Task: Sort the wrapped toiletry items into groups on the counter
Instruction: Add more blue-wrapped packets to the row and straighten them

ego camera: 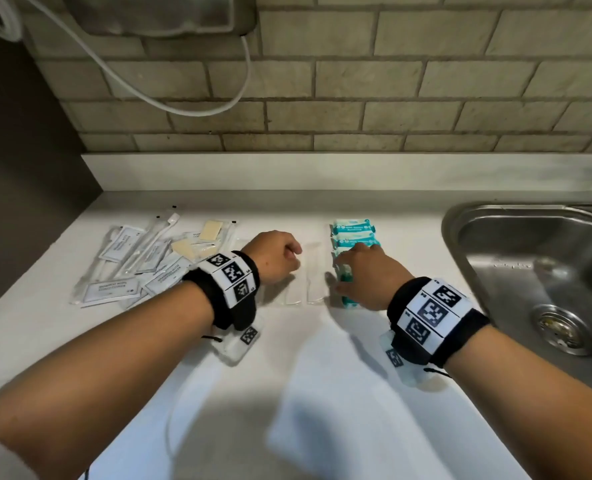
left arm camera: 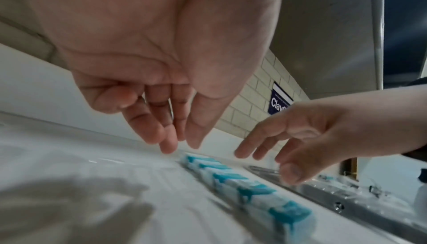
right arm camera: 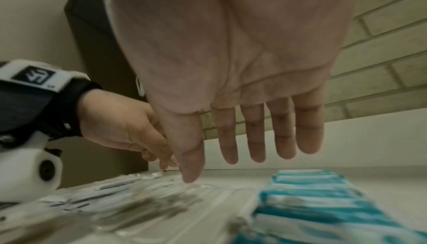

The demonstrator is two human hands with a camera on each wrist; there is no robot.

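A row of teal-and-white wrapped packets (ego camera: 355, 235) (left arm camera: 231, 176) (right arm camera: 312, 189) lies on the white counter (ego camera: 322, 358), just left of the sink. My right hand (ego camera: 357, 261) (right arm camera: 231, 163) hovers over the near end of that row, fingers straight and holding nothing. To the row's left lie flat clear packets (ego camera: 313, 275) (right arm camera: 184, 198) side by side. My left hand (ego camera: 287, 258) (left arm camera: 175, 143) points its fingers down at them and holds nothing. Whether its fingertips touch the plastic, I cannot tell.
A loose pile of white sachets, wrapped toothbrushes and yellow pieces (ego camera: 138, 265) fills the counter's left side. A steel sink (ego camera: 537, 265) sits at the right. A raised ledge and tiled wall close the back, with a grey cable (ego camera: 183, 109) hanging above.
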